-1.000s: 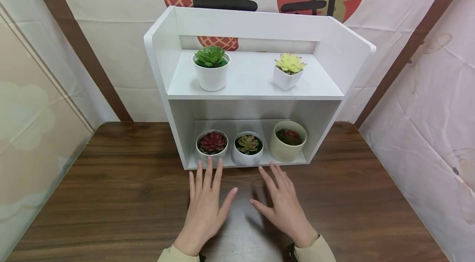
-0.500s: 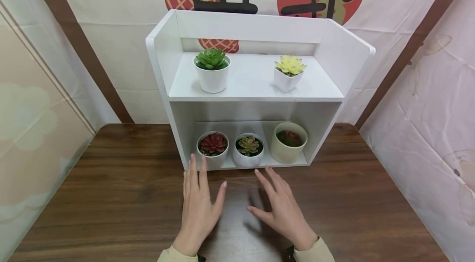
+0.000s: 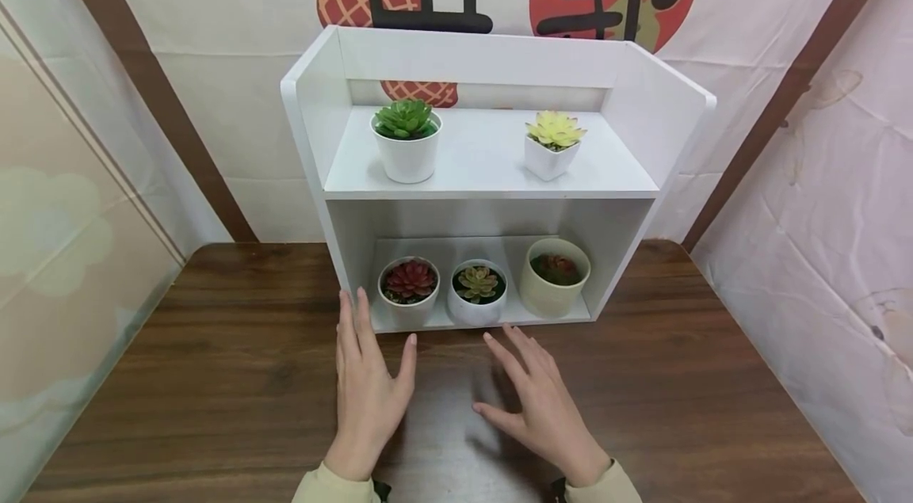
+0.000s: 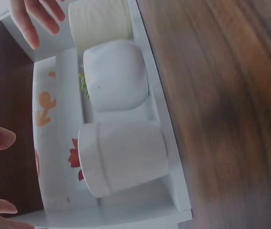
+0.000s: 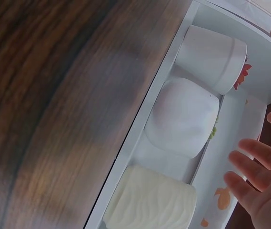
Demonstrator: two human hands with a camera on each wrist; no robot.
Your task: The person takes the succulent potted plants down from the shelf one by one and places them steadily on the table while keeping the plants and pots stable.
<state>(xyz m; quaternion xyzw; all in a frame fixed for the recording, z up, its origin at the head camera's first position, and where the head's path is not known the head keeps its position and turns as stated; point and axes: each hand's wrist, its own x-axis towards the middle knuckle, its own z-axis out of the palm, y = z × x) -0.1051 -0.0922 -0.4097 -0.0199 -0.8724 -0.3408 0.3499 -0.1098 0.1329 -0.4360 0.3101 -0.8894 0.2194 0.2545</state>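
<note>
My left hand [image 3: 369,396] is held with fingers straight and thumb spread, near the lower left corner of a white two-tier shelf [image 3: 471,55]. Nearest to it is a potted red succulent [image 3: 410,285] in a white pot. My right hand [image 3: 545,408] has relaxed, spread fingers in front of the shelf's lower edge. Beyond its fingertips stand a yellow-green succulent [image 3: 479,287] in a round white pot and a dark reddish succulent in a cream pot [image 3: 545,299]. Neither hand holds anything. In the left wrist view the red succulent's pot [image 4: 125,155] fills the middle.
On the upper tier sit a green succulent [image 3: 405,140] in a white pot and a pale yellow succulent [image 3: 552,142] in a small square pot. The shelf stands on a dark wooden table [image 3: 235,376]. A printed cloth [image 3: 235,91] hangs behind and at both sides.
My left hand has moved left, from in front of the red succulent to beside the shelf's lower left corner, its fingers drawing closer together. The right hand has barely shifted.
</note>
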